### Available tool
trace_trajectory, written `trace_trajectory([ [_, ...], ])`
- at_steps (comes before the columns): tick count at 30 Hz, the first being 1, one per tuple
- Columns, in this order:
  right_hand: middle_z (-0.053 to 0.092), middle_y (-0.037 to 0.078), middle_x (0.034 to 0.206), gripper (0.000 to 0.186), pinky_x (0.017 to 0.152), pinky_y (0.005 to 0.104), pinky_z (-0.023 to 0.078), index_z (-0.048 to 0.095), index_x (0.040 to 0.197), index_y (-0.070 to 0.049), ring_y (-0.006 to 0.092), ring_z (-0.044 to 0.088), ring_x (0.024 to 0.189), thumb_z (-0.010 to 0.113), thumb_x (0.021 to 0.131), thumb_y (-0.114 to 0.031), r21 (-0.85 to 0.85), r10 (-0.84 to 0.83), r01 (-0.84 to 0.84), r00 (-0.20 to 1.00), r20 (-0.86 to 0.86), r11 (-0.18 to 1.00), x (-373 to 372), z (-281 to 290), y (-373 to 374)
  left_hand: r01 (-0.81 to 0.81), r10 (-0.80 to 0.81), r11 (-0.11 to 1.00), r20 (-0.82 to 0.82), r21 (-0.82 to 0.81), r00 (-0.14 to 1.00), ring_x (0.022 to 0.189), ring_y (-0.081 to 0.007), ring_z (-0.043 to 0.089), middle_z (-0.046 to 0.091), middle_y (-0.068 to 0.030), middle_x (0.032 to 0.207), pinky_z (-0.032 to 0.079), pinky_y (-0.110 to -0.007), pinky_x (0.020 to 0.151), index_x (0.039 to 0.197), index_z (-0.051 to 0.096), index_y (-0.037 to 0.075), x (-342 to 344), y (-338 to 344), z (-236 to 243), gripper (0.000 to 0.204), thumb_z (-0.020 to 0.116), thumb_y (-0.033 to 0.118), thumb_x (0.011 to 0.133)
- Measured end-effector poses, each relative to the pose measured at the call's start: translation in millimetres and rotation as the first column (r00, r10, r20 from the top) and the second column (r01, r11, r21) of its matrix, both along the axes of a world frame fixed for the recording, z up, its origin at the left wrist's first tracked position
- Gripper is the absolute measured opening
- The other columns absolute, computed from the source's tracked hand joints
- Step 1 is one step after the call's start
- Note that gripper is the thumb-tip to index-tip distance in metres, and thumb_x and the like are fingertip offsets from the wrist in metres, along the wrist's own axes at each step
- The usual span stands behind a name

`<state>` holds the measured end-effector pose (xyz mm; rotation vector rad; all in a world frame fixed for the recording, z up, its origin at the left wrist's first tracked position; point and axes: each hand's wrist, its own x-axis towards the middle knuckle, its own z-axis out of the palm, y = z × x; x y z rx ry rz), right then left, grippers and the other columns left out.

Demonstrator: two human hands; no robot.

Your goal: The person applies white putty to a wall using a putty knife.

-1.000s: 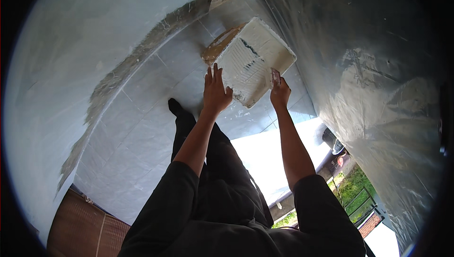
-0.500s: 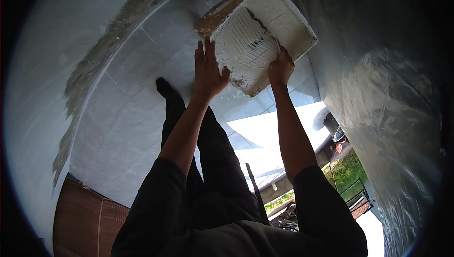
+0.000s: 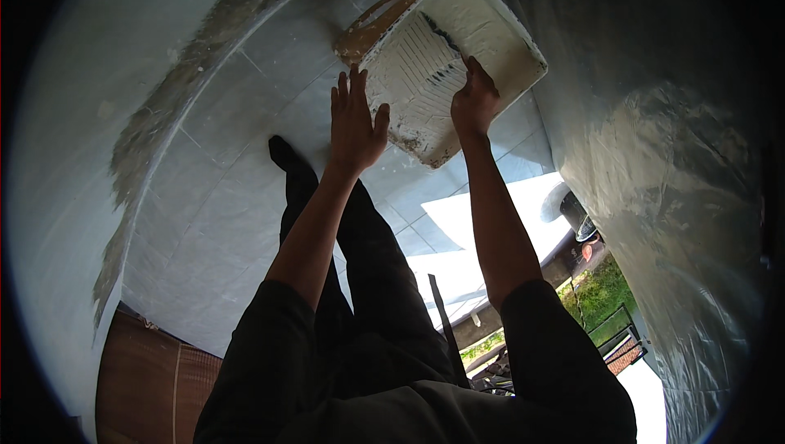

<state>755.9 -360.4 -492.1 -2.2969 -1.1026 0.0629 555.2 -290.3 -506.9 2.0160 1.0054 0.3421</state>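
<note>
A paint tray (image 3: 406, 72) coated in white paint, with a ribbed slope and dark streaks across its middle, lies ahead of me. Over its right-hand part is my right hand (image 3: 476, 105), its fingers closed. Whatever it grips is hidden by the hand now; a thin light-coloured handle showed there earlier. My left hand (image 3: 357, 133) hovers open beside the tray's left edge, fingers stretched toward it and thumb apart. I cannot tell whether its fingertips touch the rim. Under the tray's far left side shows a brown object (image 3: 364, 42) with a curved opening.
Grey floor tiles (image 3: 221, 133) carry white specks. A pale wall (image 3: 82, 133) with a rough grey band along its base curves round the left. Wrinkled plastic sheeting (image 3: 670, 141) hangs on the right. A dark bucket-like container (image 3: 577, 217) stands near the sunlit opening. My foot (image 3: 282, 152) is left of centre.
My right hand has moved left and slightly farther over the tray, and the light handle has gone out of sight. My left hand has shifted slightly left, still open.
</note>
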Motion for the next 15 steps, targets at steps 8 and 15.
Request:
trace_trajectory([
  [8, 0.074, 0.021, 0.106, 0.032, 0.086, 0.0403, 0.058, 0.068, 0.112, 0.001, 0.0342, 0.073, 0.101, 0.058, 0.085, 0.013, 0.03, 0.061, -0.055, 0.941, -0.334, 0.998, -104.7, 8.1, -15.6, -0.015, 0.015, 1.0, 0.007, 0.009, 1.0, 0.148, -0.0538, 0.023, 0.026, -0.0319, 0.16, 0.014, -0.062, 0.122, 0.152, 0.026, -0.008, -10.4, 2.8, -3.7, 0.071, 0.055, 0.025, 0.096],
  [15, 0.073, 0.025, 0.104, 0.031, 0.084, 0.0445, 0.056, 0.069, 0.121, 0.001, 0.0399, 0.072, 0.095, 0.057, 0.092, 0.003, -0.083, -0.19, 0.185, 0.98, -0.063, 0.979, -4.1, 3.4, -30.7, -0.013, 0.013, 0.999, -0.007, -0.047, 1.0, 0.151, -0.05, 0.021, 0.025, -0.0295, 0.161, 0.012, -0.061, 0.123, 0.153, 0.026, -0.007, -3.9, -3.1, 1.5, 0.072, 0.056, 0.025, 0.096],
])
